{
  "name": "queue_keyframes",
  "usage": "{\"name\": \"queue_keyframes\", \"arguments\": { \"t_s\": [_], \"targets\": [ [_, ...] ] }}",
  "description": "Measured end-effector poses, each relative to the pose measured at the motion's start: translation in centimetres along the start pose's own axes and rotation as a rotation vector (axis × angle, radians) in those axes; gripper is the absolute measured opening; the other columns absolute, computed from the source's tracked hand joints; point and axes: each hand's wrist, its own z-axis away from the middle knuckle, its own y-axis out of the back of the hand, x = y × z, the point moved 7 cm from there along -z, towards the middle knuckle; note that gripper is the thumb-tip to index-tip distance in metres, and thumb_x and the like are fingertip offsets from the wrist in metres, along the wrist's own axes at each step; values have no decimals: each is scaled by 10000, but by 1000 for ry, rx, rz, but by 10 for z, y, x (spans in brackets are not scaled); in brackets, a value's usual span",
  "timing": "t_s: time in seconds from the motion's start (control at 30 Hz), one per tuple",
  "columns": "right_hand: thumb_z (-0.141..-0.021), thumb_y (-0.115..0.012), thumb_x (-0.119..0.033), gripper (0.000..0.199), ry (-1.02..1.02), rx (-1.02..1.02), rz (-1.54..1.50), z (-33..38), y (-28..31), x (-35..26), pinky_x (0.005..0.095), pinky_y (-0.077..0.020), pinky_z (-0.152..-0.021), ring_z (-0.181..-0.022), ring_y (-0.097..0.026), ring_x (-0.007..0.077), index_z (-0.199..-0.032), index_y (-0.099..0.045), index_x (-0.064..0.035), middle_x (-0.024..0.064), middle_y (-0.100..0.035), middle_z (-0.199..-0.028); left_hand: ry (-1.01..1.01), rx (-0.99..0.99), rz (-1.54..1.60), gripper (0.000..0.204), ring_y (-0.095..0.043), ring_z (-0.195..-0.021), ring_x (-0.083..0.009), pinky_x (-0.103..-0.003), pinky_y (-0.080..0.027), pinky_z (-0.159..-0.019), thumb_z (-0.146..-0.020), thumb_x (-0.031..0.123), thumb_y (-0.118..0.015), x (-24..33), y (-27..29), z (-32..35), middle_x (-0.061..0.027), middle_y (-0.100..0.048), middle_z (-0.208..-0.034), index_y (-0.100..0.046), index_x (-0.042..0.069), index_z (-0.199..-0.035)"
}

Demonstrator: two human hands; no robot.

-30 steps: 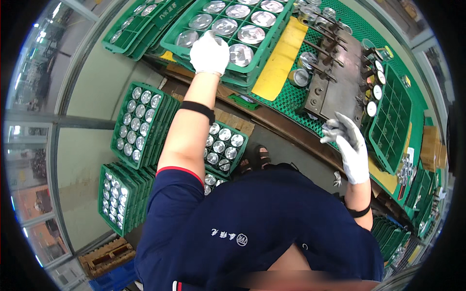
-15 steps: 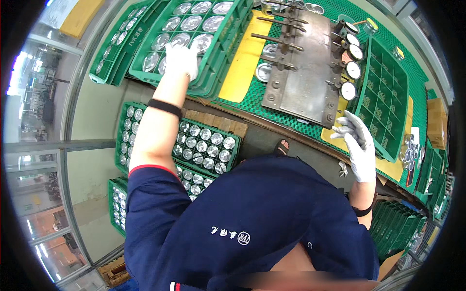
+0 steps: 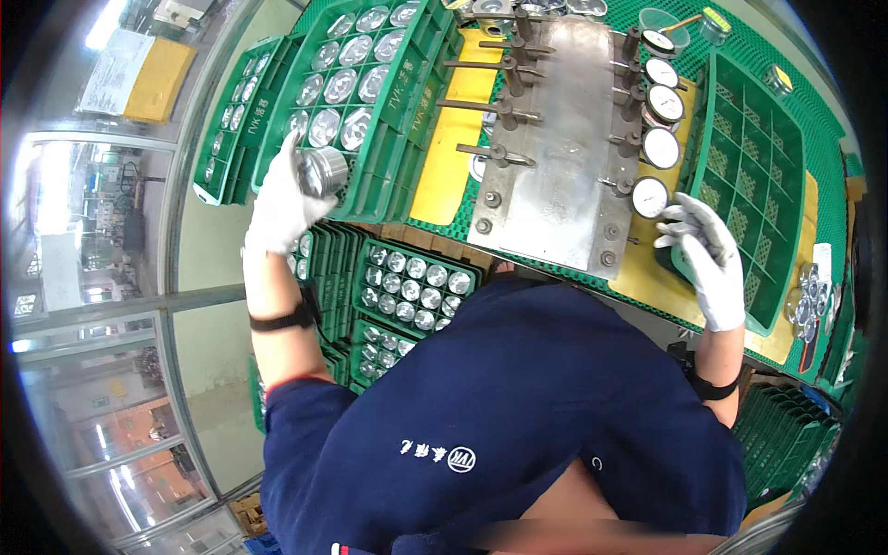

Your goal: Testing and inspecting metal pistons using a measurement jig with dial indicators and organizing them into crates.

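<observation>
My left hand (image 3: pixel 280 199), in a white glove, grips a shiny round metal piston (image 3: pixel 326 170). It is at the near edge of a green divided crate (image 3: pixel 393 139) where several more pistons (image 3: pixel 339 85) stand in the cells. My right hand (image 3: pixel 705 250), gloved too, hovers with fingers apart and nothing in them. It is beside the nearest dial gauge (image 3: pixel 649 197) and the green crate with bare cells (image 3: pixel 754 176). Between my hands lies a steel plate fixture (image 3: pixel 566 139) with clamp rods (image 3: pixel 499 111) on its left and several dial gauges along its right.
A smaller green crate (image 3: pixel 242 116) of pistons stands at far left. Below the table edge are more piston crates (image 3: pixel 412 287). Small metal parts (image 3: pixel 807 301) lie at the right, near stacked green crates (image 3: pixel 782 439). A clear tub (image 3: pixel 668 26) sits at the back.
My left hand has come out of the piston crate toward me, lifting a piston. My right hand stays open near the gauges. The view has shifted slightly.
</observation>
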Motion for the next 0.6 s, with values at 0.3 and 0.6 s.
{"name": "queue_keyframes", "arguments": {
  "t_s": [0.3,0.6],
  "targets": [
    [-958,-521,-28,440,60,58,28,-18,-7,-11,341,-525,-932,-1059,-657,223,-1386,-483,69,177,-632,-1227,-321,164,758,994,-547,-1235,-267,-418,-499,-1017,-609,127,-915,123,2,23,-157,-498,-1357,-391,12,-1446],
    [-957,-549,-8,434,0,88,-80,-13,-46,-4,333,-519,-938,-1037,-644,196,-1381,-486,61,150,-636,-1208,-472,-95,968,1006,-515,-1258,-286,-427,-434,-1076,-588,130,-921,174,-37,-2,-188,-476,-1362,-347,42,-1409]
  ]
}}
